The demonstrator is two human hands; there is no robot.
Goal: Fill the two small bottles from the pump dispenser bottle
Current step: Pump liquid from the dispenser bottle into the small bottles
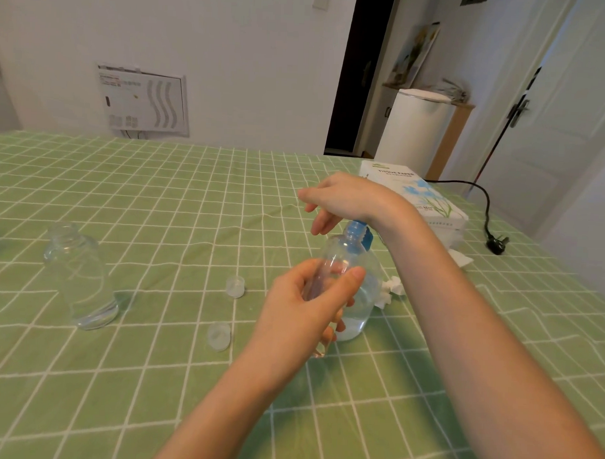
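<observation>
The tablecloth (158,196) is showing pale green, crossed by a grid of thin white lines. The pump dispenser bottle (360,300) is standing clear and colourless under a bright blue pump head (357,231). Just in front of it the small bottle (327,268) is looking clear too, as is the other bottle (80,276) well to the dispenser's left. Between those, one cap (235,286) and a second cap (219,335) are lying translucent white. Behind the dispenser to the right, the tissue box (422,195) is displaying white with blue flowers on green stems. A white crumpled tissue (391,289) is lying just beside the dispenser, and a black plug (496,243) is resting further right.
</observation>
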